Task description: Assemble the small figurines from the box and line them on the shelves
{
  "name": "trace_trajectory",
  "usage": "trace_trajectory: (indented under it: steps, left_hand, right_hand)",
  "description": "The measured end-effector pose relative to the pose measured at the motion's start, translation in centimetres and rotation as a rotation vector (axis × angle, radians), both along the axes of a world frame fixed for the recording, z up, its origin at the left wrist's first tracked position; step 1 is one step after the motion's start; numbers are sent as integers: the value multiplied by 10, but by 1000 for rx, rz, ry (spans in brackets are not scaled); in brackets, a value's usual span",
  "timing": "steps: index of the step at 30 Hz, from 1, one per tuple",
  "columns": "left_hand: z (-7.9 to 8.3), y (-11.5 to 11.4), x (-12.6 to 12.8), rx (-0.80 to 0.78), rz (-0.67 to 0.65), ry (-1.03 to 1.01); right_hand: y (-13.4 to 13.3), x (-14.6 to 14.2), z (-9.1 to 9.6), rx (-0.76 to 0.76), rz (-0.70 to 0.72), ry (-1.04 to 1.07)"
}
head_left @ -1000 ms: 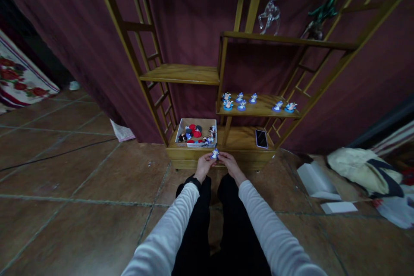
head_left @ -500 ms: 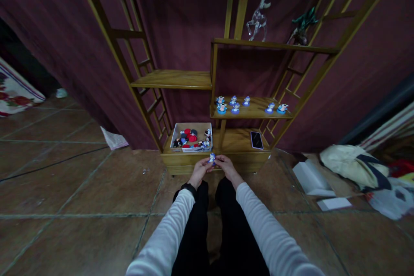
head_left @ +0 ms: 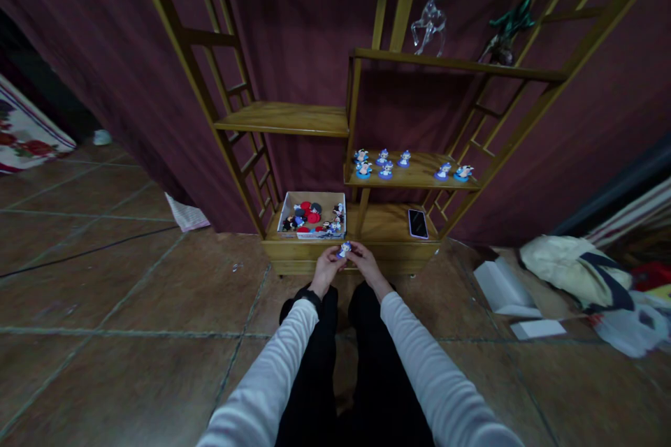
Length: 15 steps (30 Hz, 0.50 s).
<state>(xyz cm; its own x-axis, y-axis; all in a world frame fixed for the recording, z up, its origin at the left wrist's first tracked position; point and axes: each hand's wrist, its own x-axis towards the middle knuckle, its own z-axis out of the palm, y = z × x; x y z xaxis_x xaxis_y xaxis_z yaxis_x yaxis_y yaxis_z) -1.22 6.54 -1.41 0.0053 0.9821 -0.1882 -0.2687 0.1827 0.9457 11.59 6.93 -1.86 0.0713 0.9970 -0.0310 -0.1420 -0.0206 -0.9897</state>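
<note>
A small purple-and-white figurine (head_left: 344,249) is held between my two hands, in front of the lower shelf. My left hand (head_left: 328,269) grips it from the left, fingers closed at its base. From the right, the closed fingers of my right hand (head_left: 365,262) touch its upper side. Just beyond them stands an open cardboard box (head_left: 284,230) with several red, dark and white toy figures inside. Similar purple figurines (head_left: 386,169) stand on the middle shelf (head_left: 414,176), along with blue-based figurines (head_left: 363,169).
A phone (head_left: 418,223) lies on the lower shelf right of the box. A clear deer ornament (head_left: 430,22) and a green sculpture (head_left: 506,35) stand on the upper shelf. On the floor at right are a white box (head_left: 504,288), a cloth bag (head_left: 569,262) and a plastic bag (head_left: 632,325).
The figurine has tilted to the right between my fingers. The view has shifted slightly, and the figures on the shelves stay in place.
</note>
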Motion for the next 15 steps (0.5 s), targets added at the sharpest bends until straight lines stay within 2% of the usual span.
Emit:
trace_trajectory:
  steps: [3, 8, 15]
  left_hand:
    - [-2, 1, 0, -26, 11, -31]
    - [-5, 2, -2, -99, -64, -63]
    - [-3, 0, -1, -78, 0, -29]
  right_hand:
    - [2, 0, -4, 10, -25, -13]
    - [6, 0, -11, 38, -28, 0]
    - [5, -6, -9, 63, 3, 23]
